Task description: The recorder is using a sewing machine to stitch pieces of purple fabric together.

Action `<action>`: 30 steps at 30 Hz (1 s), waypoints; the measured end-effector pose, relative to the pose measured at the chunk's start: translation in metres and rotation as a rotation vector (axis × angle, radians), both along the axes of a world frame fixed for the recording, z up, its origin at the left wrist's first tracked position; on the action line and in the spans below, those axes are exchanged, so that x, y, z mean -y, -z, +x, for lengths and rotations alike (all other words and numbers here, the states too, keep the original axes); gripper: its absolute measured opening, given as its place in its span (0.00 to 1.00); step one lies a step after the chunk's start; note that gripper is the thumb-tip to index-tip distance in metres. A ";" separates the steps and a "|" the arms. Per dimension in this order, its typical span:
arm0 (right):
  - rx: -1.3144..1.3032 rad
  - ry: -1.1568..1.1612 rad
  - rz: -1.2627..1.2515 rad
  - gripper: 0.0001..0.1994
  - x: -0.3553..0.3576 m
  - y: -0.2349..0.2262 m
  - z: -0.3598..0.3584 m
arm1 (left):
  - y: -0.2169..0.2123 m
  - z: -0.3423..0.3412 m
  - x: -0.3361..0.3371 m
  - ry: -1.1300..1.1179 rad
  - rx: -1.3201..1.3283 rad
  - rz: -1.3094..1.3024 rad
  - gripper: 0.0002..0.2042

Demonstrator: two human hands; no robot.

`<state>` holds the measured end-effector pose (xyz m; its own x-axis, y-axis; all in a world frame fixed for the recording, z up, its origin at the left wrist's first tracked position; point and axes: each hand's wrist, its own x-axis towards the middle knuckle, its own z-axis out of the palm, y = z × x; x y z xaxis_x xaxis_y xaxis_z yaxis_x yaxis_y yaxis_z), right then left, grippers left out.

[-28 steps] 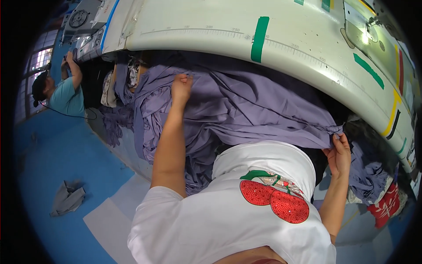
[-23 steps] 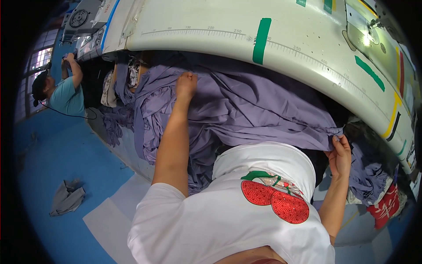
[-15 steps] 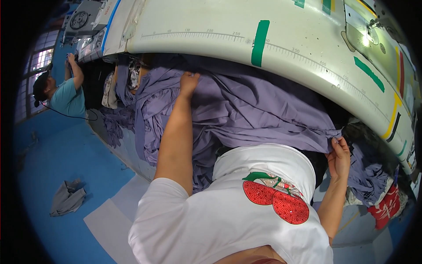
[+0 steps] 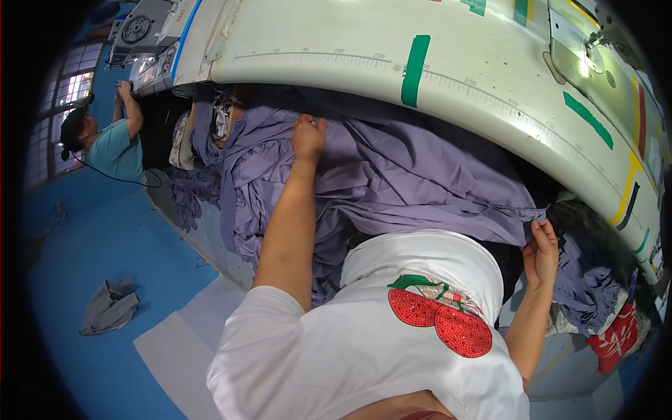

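A large piece of purple-grey fabric (image 4: 406, 175) lies in folds across my lap, below the front edge of a white sewing machine table (image 4: 308, 42). My left hand (image 4: 309, 138) is closed on the fabric at its upper left, close under the table edge. Over on the right, my right hand (image 4: 540, 252) pinches the fabric's corner between thumb and fingers. Between the two hands the cloth hangs in loose creases. More gathered folds bunch to the left of my left forearm.
A sewing machine needle area (image 4: 595, 45) sits at the table's far right. Green tape (image 4: 415, 70) crosses the table's printed ruler. More purple cloth (image 4: 584, 287) and a red cloth (image 4: 616, 339) lie at right. A grey cloth (image 4: 110, 308) lies on the blue floor. A co-worker (image 4: 115, 143) works at far left.
My left hand has shifted slightly to the right on the fabric, its fingers more curled. My right hand stays nearly in place at the corner. The view has turned a little.
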<state>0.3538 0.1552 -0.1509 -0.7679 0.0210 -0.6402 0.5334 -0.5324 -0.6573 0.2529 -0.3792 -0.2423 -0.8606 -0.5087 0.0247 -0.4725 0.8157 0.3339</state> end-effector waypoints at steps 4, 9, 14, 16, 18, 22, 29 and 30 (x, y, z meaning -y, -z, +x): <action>-0.008 -0.001 -0.016 0.05 -0.002 0.003 0.001 | 0.004 -0.009 0.007 -0.029 0.069 0.006 0.16; -0.019 0.009 -0.030 0.05 -0.005 0.008 0.002 | -0.007 -0.019 0.018 -0.177 0.099 0.586 0.16; -0.056 -0.007 -0.003 0.08 -0.005 0.009 0.000 | -0.042 -0.006 0.043 -0.337 -0.107 1.098 0.11; -0.068 -0.005 -0.035 0.09 -0.002 0.003 -0.002 | -0.093 0.006 0.052 -0.052 0.011 0.390 0.14; -0.061 0.009 -0.047 0.09 0.001 -0.010 -0.005 | -0.166 0.019 0.043 0.101 -0.099 0.161 0.16; -0.242 -0.054 -0.195 0.15 -0.003 -0.061 -0.010 | -0.347 0.057 0.001 -0.150 -0.865 0.766 0.04; -0.454 -0.117 -0.318 0.13 0.013 -0.154 -0.050 | -0.480 0.019 0.011 0.170 -0.825 0.764 0.14; -0.450 -0.090 -0.207 0.12 0.012 -0.171 -0.055 | -0.502 0.016 0.023 0.258 -0.959 0.677 0.15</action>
